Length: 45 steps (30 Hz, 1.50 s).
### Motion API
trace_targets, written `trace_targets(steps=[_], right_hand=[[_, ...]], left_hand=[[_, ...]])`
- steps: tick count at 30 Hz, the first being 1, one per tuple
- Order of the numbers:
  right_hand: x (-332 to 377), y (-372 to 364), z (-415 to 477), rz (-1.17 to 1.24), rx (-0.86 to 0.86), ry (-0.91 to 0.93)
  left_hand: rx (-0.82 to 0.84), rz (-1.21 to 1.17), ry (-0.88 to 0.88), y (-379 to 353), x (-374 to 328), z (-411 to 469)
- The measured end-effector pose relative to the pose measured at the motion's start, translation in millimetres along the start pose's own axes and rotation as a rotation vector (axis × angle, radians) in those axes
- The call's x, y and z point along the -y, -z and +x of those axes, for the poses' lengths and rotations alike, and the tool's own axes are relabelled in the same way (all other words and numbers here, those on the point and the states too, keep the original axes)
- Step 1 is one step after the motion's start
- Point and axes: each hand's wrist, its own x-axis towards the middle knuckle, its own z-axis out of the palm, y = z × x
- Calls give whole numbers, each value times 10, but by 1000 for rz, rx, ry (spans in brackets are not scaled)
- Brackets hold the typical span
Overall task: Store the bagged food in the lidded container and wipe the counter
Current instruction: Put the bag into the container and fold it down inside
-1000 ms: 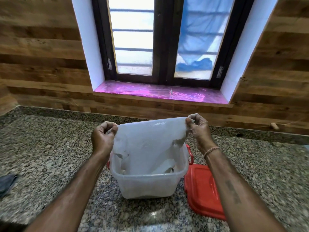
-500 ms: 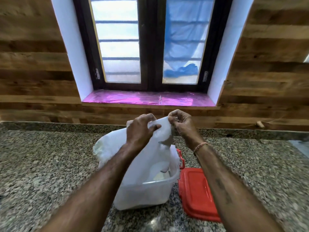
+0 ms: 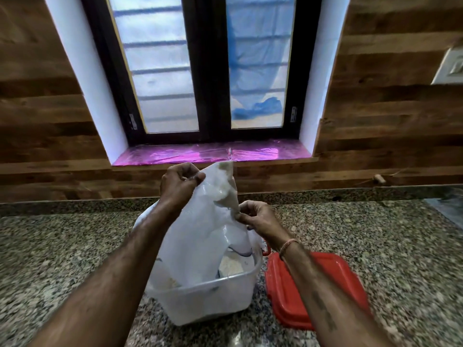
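Note:
A white translucent plastic bag (image 3: 200, 234) stands up out of a clear plastic container (image 3: 213, 300) on the granite counter (image 3: 62, 246). My left hand (image 3: 179, 184) pinches the bag's top edge, held high. Lower and to the right, my right hand (image 3: 255, 216) pinches a folded-over corner of the same bag. Pale food shows at the bottom inside the container. The red lid (image 3: 298, 286) lies flat on the counter, just right of the container and partly under my right forearm.
A wood-panelled wall and a dark-framed window with a pink-lined sill (image 3: 210, 155) rise behind the counter. A white switch plate (image 3: 451, 66) is on the wall at the far right. Speckled counter stretches to both sides of the container.
The bag's top, held spread wide a second ago, has been gathered together. My left hand moved right and up; my right hand has dropped lower, folding a corner down. The view shifted right.

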Motion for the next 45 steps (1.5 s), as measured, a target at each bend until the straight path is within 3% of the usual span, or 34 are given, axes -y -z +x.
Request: trace_targets(steps=[10, 17, 22, 25, 28, 35, 42, 45], right_hand=[[-6, -179, 4, -197, -91, 168], [-16, -117, -73, -210, -257, 139], [-139, -207, -174, -503, -443, 227], [-226, -262, -238, -620, -462, 271], [-216, -235, -261, -501, -405, 207], [457, -147, 81, 116, -201, 207], [606, -9, 182, 241, -83, 194], [628, -30, 235, 83, -76, 169]], left_hand=[[104, 294, -244, -253, -416, 25], [49, 194, -138, -321, -483, 104], [-15, 18, -39, -345, -448, 129], [24, -35, 0, -333, -377, 121], [140, -4, -43, -306, -315, 119], [255, 40, -177, -368, -364, -38], [168, 292, -131, 60, 57, -60], [133, 266, -99, 98, 134, -139]])
